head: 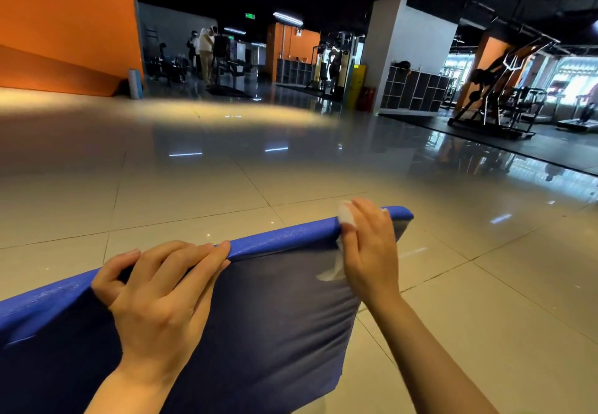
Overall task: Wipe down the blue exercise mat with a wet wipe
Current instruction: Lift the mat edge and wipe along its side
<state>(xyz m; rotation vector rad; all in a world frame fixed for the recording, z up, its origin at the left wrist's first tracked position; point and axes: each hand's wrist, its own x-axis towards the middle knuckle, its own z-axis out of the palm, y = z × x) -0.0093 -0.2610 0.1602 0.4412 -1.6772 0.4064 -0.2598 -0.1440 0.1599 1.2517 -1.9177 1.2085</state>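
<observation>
1. At the far left, an orange wall (pixel 68 35) rises over the glossy tiled floor (pixel 194 187), with a rolled light-blue mat (pixel 136 83) standing at its corner.
2. Lower left, the blue exercise mat (pixel 265 310) stands on edge, its top edge running from the left border up towards the right; its dark face is turned to the camera.
3. Over that top edge, the left hand (pixel 155 297) comes up from the bottom of the view, forearm rising steeply and wrist bent forward. Its fingers (pixel 181 252) curl over the mat's upper edge, and it grips the mat there.
4. Beyond, in the middle distance, people (pixel 204 48) stand among dark gym machines.
5. Near the mat's right corner, the right hand (pixel 369 245) reaches in from the lower right, forearm slanting up and leftward. Its fingers are bent round a white wet wipe (pixel 345 214), which it presses onto the mat's top edge; a loose tail of the wipe hangs down the mat's near face beside the thumb.
6. Further right, a white pillar (pixel 404 41) stands behind cubby shelves (pixel 414 90), with weight racks (pixel 495 90) on dark flooring beyond.
</observation>
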